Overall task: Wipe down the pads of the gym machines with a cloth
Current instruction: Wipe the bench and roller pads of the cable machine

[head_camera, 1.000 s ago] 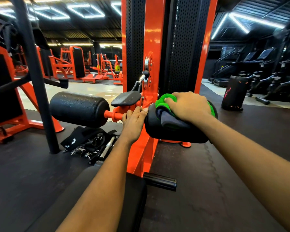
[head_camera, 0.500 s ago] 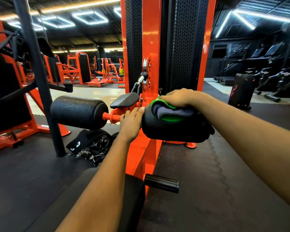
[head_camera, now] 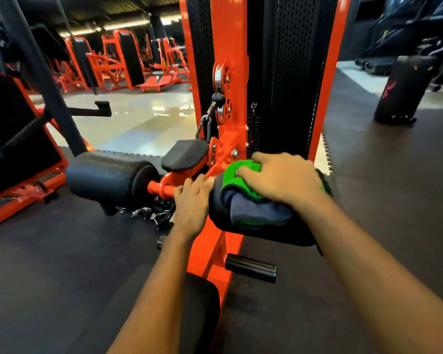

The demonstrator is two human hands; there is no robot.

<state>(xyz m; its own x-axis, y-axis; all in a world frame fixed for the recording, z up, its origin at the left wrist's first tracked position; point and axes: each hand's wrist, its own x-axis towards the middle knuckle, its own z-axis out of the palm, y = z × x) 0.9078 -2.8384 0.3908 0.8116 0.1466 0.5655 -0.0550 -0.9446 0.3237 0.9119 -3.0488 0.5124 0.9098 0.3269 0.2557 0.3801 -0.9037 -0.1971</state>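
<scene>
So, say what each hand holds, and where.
Right hand grips the cloth by its top, on the pad; left hand holds nothing, fingertips touching the pad's end.

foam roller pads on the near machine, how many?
2: left roller pad bare; right roller pad under the cloth and right hand. More may be hidden.

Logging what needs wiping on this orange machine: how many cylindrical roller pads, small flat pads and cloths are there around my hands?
Black cylindrical foam roller pads: 2
Small flat black pad: 1
Green-and-grey cloth: 1
Total: 4
</scene>
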